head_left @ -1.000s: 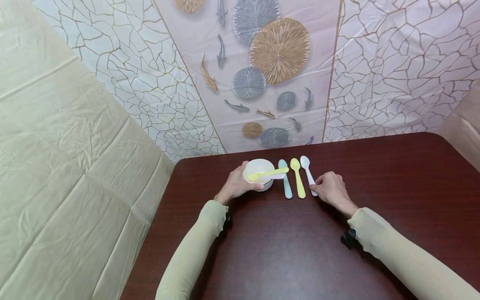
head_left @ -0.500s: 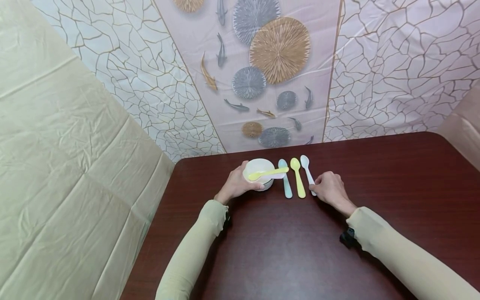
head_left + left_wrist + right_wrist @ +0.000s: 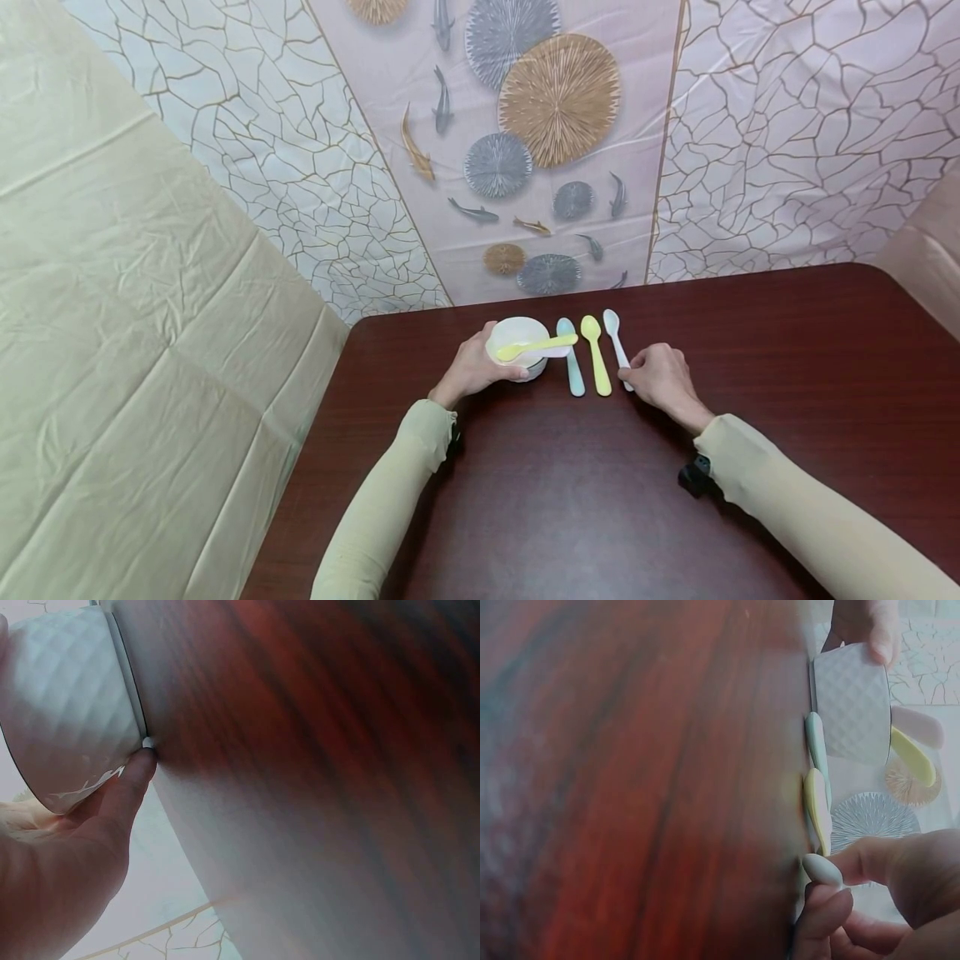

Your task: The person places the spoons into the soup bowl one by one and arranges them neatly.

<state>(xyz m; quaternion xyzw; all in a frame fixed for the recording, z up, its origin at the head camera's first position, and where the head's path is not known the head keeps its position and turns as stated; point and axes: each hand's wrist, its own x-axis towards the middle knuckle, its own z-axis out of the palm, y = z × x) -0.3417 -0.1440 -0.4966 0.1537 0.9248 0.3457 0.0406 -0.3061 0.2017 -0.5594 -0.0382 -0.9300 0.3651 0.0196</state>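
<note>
Grip first: left hand [image 3: 468, 364] has thumb and fingers round a white quilted-pattern bowl [image 3: 517, 328], which sits on the dark wood-grain table [image 3: 570, 483]. Leaning inside it are a yellow spoon [image 3: 542, 345] and a pale pinkish spoon [image 3: 557, 353], handles poking past the rim to the right. Those handles pass above the light blue spoon [image 3: 575, 379] lying just beside the bowl, so I reckon if the left hand tips or twists the bowl, both could swing or flip out. Next along is a second yellow spoon [image 3: 598, 367], lying flat. Then comes a white spoon [image 3: 614, 337], handle pinched between thumb and finger of the right hand [image 3: 662, 375]. That hold's near the handle's end, so imo a careless twist could pivot it and knock the yellow neighbour out of line.
</note>
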